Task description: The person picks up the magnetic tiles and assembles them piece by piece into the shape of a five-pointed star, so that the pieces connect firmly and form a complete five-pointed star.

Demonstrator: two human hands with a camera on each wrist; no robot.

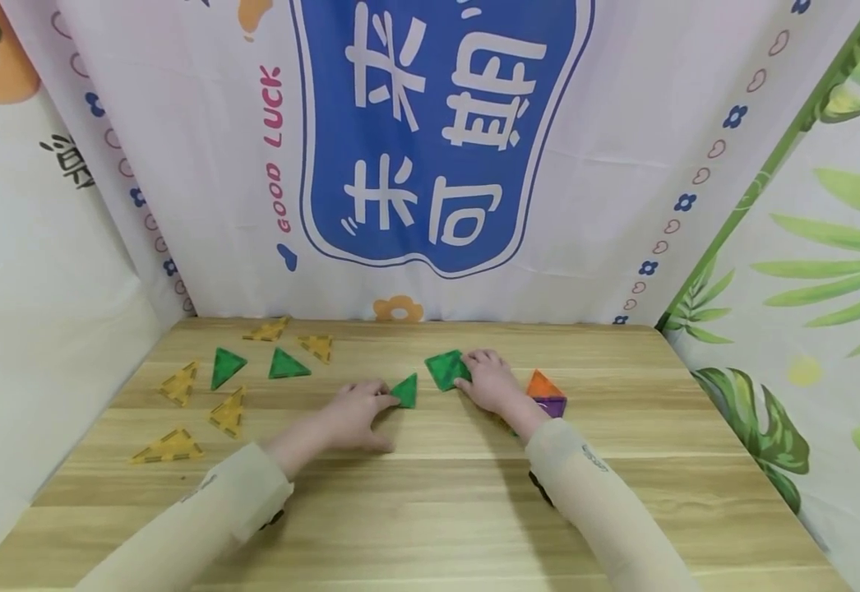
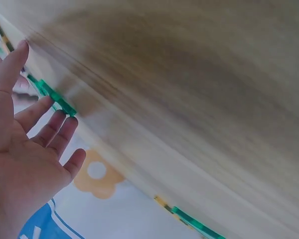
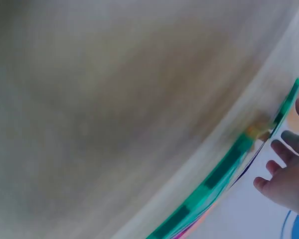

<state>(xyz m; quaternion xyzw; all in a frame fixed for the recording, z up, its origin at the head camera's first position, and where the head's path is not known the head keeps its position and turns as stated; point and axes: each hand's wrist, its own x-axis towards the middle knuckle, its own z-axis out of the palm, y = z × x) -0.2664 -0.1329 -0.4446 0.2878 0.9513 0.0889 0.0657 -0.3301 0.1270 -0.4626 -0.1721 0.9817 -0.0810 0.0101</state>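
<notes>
My left hand is at the middle of the wooden table, its fingertips on the edge of a small green triangle tile. In the left wrist view the fingers reach out to the green tile, with the thumb spread well away from it. To the right, my right hand rests its fingertips on the right side of a green diamond shape. Close by, an orange triangle tile adjoins a purple tile. Yellow and green pieces are mostly hidden under the right wrist.
On the left of the table lie two more green triangles and several yellow triangle tiles. A printed curtain hangs along the back edge. Leaf-patterned cloth borders the right side.
</notes>
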